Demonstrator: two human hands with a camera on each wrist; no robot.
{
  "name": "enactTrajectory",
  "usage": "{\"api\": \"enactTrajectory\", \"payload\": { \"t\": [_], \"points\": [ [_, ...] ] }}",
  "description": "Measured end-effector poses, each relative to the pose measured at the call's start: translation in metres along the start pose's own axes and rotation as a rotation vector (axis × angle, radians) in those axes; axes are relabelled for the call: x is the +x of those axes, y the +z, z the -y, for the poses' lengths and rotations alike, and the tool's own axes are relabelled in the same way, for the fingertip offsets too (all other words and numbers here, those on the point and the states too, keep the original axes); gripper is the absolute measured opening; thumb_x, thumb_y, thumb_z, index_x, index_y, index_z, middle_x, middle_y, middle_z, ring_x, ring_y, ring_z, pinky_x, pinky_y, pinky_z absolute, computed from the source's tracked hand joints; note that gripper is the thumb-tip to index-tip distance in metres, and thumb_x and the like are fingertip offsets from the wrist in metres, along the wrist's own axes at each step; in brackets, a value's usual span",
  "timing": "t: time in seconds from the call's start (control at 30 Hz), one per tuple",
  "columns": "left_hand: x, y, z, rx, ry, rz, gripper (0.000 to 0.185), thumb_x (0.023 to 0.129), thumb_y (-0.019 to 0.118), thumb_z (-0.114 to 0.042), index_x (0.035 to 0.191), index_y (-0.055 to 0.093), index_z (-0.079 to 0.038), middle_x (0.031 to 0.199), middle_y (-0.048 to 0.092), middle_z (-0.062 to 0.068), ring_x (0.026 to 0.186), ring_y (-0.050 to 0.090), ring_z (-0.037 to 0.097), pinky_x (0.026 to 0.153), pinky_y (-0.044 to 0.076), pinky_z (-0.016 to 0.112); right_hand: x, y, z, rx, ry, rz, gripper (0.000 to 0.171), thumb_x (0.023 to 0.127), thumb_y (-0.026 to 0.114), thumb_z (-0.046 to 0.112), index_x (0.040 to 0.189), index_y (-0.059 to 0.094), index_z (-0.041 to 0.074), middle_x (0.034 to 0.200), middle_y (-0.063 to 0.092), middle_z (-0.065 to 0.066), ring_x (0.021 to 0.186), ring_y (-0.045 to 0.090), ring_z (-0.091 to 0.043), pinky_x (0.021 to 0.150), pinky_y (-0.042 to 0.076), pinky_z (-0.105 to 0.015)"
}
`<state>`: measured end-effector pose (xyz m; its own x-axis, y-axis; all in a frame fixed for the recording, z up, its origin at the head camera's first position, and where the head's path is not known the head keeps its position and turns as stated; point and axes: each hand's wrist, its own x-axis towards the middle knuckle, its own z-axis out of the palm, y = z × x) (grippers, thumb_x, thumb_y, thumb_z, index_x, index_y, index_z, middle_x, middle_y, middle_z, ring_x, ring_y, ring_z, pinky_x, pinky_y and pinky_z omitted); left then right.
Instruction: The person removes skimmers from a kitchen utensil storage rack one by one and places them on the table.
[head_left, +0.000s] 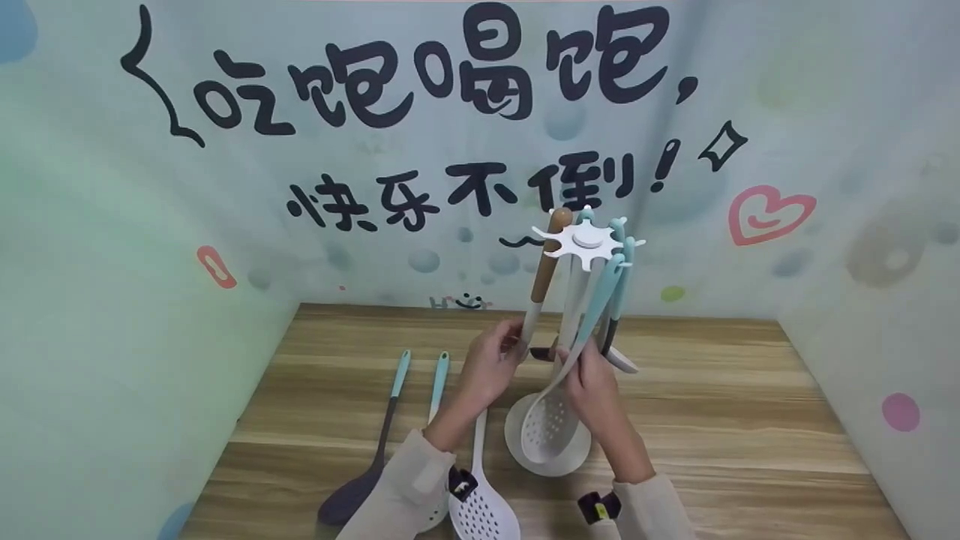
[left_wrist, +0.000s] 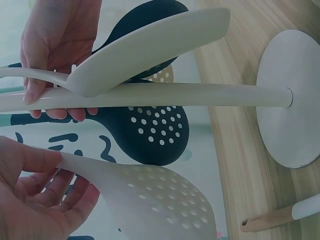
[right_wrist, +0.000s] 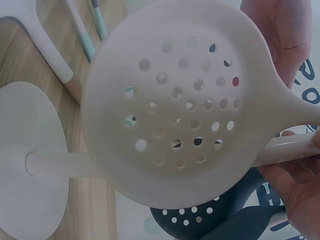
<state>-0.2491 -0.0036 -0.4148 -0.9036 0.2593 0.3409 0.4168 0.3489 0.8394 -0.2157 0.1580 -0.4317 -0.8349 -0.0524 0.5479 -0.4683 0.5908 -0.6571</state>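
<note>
A white utensil stand rises from its round base to a star-shaped hook top. My right hand grips the stand's pole partway up. With thumb and fingertips, my left hand pinches the neck of a white slotted utensil. Its brown handle reaches up to the hook top's left side. A white skimmer with a blue handle hangs on the near side, in front of the pole. Behind hang a dark slotted utensil and a plain cream utensil.
On the wooden table, left of the stand, lie a dark ladle-like utensil, a blue-handled white utensil and a white skimmer, partly covered by my left sleeve. A printed cloth wall stands behind the table.
</note>
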Motion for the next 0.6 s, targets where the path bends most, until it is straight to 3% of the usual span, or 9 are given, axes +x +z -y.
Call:
{"api": "enactTrajectory", "payload": {
  "t": [0.3, 0.6],
  "points": [
    [-0.0032, -0.0024, -0.0042, 0.004, -0.013, -0.003, 0.021, 0.092, 0.052, -0.001, 0.113, 0.057, 0.001, 0.104, 0.062, 0.014, 0.098, 0.061, 0.025, 0.086, 0.052, 0.032, 0.0012, 0.0016, -0.0008, 0.016, -0.029, -0.002, 0.015, 0.095, 0.047, 0.006, 0.108, 0.047, -0.003, 0.092, 0.063, -0.016, 0.086, 0.063, -0.026, 0.075, 0.052, -0.043],
    [-0.0055, -0.0034, -0.0054, 0.005, -0.022, 0.004, 0.021, 0.091, 0.052, 0.000, 0.112, 0.057, 0.001, 0.106, 0.062, 0.016, 0.099, 0.061, 0.026, 0.085, 0.052, 0.032, 0.0013, 0.0005, -0.0008, 0.038, -0.030, 0.010, 0.020, 0.098, 0.043, 0.012, 0.113, 0.045, -0.002, 0.093, 0.064, -0.016, 0.087, 0.064, -0.026, 0.076, 0.053, -0.041]
  ]
}}
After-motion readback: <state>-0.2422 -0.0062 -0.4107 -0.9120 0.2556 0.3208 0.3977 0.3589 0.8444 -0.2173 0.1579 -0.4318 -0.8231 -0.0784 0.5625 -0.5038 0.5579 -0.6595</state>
